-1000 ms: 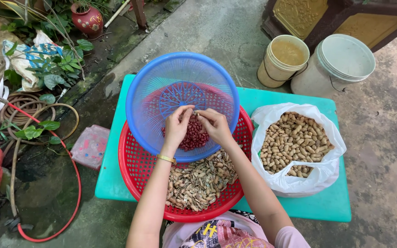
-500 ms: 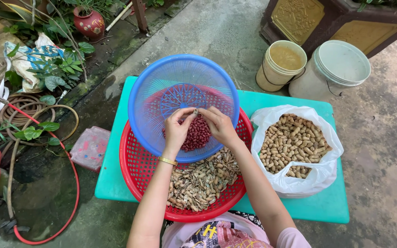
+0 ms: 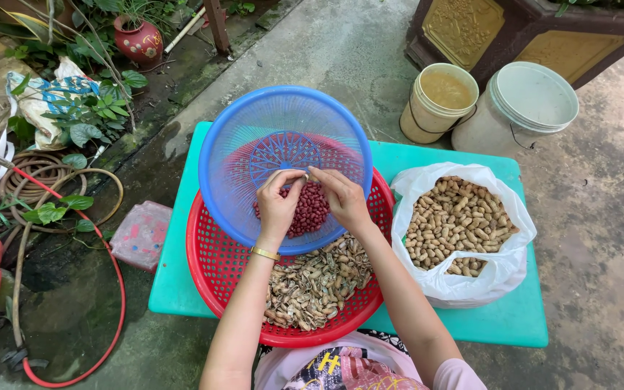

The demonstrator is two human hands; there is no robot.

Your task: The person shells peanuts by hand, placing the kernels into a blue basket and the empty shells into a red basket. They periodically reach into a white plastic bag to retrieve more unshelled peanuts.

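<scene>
My left hand (image 3: 278, 204) and my right hand (image 3: 342, 198) meet over a blue plastic basket (image 3: 234, 165), pinching one peanut pod (image 3: 303, 175) between the fingertips of both. Red shelled peanuts (image 3: 310, 209) lie in the blue basket just below my fingers. The blue basket rests tilted on the far rim of a red basket (image 3: 211, 269) that holds a heap of empty shells (image 3: 317, 280). A gold bangle circles my left wrist. To the right, a white plastic bag (image 3: 500, 271) stands open, full of unshelled peanuts (image 3: 458, 220).
Both baskets and the bag sit on a low turquoise table (image 3: 521, 318) on concrete ground. Two pale buckets (image 3: 518, 108) stand behind the table. At the left are coiled hoses (image 3: 45, 177), plants, a red pot (image 3: 139, 40) and a pink box (image 3: 141, 235).
My hands stay together over the blue basket, with the fingers shifting slightly on the pod. The view has drifted a little.
</scene>
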